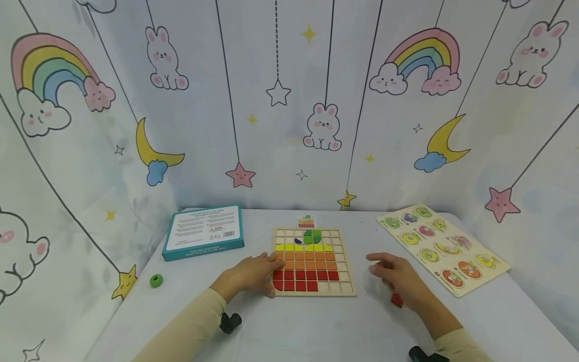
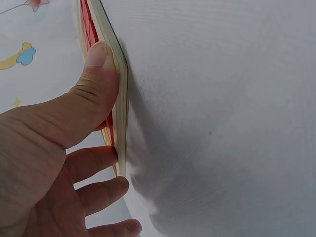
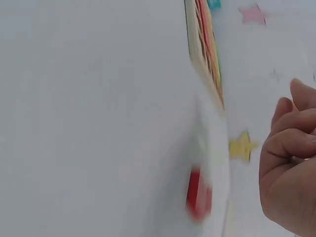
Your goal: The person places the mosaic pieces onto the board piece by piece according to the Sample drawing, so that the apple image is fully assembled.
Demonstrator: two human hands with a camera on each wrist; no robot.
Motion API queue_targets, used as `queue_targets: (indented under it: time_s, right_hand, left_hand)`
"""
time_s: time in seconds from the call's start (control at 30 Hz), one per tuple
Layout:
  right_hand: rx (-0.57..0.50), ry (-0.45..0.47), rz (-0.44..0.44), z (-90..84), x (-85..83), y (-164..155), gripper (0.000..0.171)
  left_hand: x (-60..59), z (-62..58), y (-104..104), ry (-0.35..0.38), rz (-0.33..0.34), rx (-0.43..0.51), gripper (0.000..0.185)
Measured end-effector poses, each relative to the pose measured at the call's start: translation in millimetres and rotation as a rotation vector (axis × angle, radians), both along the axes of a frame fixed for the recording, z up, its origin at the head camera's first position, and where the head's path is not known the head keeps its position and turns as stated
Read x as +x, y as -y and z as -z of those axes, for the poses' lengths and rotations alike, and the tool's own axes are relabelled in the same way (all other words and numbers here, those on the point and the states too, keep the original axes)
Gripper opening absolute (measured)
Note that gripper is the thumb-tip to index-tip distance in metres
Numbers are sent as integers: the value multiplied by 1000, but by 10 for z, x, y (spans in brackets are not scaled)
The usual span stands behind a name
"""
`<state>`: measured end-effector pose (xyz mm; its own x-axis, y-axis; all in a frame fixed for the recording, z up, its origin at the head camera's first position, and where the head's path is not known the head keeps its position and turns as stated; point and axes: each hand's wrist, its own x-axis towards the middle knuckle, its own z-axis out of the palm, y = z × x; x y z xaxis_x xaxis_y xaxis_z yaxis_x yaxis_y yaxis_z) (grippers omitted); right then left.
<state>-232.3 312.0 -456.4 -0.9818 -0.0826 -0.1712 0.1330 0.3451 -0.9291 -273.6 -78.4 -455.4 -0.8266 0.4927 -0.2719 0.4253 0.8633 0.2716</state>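
A square wooden grid board (image 1: 348, 289) lies on the table, partly filled with red, orange, yellow and green pieces and a small blue one. My left hand (image 1: 253, 274) rests at its left edge. In the left wrist view, the thumb (image 2: 98, 74) presses on the board's rim (image 2: 121, 94) and the other fingers are spread loosely. My right hand (image 1: 400, 276) hovers to the right of the board, fingers loosely bent, nothing visible in them. Below it on the table is a red piece (image 1: 396, 300), blurred in the right wrist view and apart from the hand (image 3: 291, 158).
Behind the board lies a small pattern card (image 1: 307, 221). A teal-edged box (image 1: 203, 232) stands at the back left, with a green bead (image 1: 156, 280) in front of it. On the right is a fruit puzzle board (image 1: 445, 246). A patterned curtain (image 1: 280, 125) surrounds the table.
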Motion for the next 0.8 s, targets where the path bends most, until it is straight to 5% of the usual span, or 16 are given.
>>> queue_targets:
  time_s: [0.1,0.2,0.37,0.57,0.8]
  right_hand:
    - [-138,58,90,32,108,-399,43]
    - [-175,129,82,69,225,-650,36]
    - [13,208,-31,125,372,-751,42]
    - [324,132,-103,141,408,-618,40]
    - [435,43,-138,142,402,-547,26]
  left_hand:
    - [-8,9,-2,-1,3,-4,80]
    - [-23,27,-1,-1,4,2,79]
    - [-31,44,4,5,5,12,79]
    - [-12,23,3,6,0,20,79]
    - [-12,32,2,-18,28,12,79]
